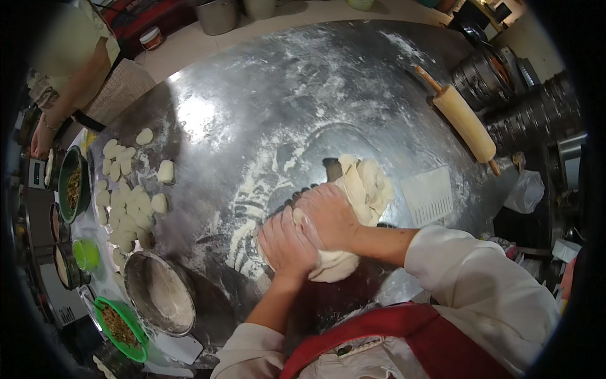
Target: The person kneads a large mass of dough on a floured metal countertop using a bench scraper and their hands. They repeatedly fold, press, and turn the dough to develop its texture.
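A large lump of dough (367, 187) lies on the floured metal table (284, 90), stretching from under my palms towards the upper right, where its end is folded and ragged. My left hand (289, 241) presses on the dough's lower left part, fingers bent over it. Beside it, my right hand (329, 215) bears down on the middle of the lump, the two hands touching. Parts of the dough under the palms are hidden. To the right of the dough lies a flat, pale scraper with a slotted edge (428, 196).
A wooden rolling pin (464, 123) lies at the right edge near dark metal steamers (535, 118). Small dough pieces (130, 203) cover the left side, by a metal bowl of flour (161, 293) and a green bowl of filling (122, 329). Another person (80, 71) stands at upper left.
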The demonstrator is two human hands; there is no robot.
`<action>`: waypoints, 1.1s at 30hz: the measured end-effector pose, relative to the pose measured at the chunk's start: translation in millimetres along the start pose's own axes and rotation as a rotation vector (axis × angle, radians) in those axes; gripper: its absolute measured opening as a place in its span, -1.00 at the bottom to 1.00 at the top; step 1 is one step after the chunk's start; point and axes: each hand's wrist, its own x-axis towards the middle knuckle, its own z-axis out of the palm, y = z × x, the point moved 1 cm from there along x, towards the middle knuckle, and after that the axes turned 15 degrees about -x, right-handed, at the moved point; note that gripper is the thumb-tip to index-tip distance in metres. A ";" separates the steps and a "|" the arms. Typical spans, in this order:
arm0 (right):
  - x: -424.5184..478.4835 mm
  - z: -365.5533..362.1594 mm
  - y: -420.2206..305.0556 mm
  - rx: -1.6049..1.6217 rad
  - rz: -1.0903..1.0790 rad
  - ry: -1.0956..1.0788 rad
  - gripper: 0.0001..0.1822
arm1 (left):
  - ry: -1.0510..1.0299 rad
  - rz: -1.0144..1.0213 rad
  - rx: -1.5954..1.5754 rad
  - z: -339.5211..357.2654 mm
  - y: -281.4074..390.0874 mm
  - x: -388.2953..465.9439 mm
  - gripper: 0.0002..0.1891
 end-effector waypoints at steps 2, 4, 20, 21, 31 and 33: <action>20.9 9.9 6.7 -0.006 0.006 0.015 -0.77 | 0.013 -0.036 -0.001 4.4 -13.1 15.2 -0.68; 38.4 18.3 10.6 0.003 0.011 0.049 -0.76 | 0.044 -0.077 0.048 6.8 -23.0 29.6 -0.77; -3.9 -14.6 -30.2 -0.188 -0.066 -0.105 -0.73 | -0.271 -0.225 -0.013 -4.1 -26.7 -23.5 -0.65; -19.7 -20.6 -36.8 -0.158 -0.057 -0.213 -0.74 | -0.156 -0.187 -0.122 -3.8 -16.2 -46.1 -0.65; -100.7 -12.9 -53.0 -0.090 -0.198 0.100 -0.73 | 0.023 0.160 -0.227 -18.0 24.4 -128.7 -0.63; -65.1 -3.1 -41.5 -0.061 -0.228 0.040 -0.73 | 0.068 0.089 -0.196 -10.6 10.5 -104.9 -0.64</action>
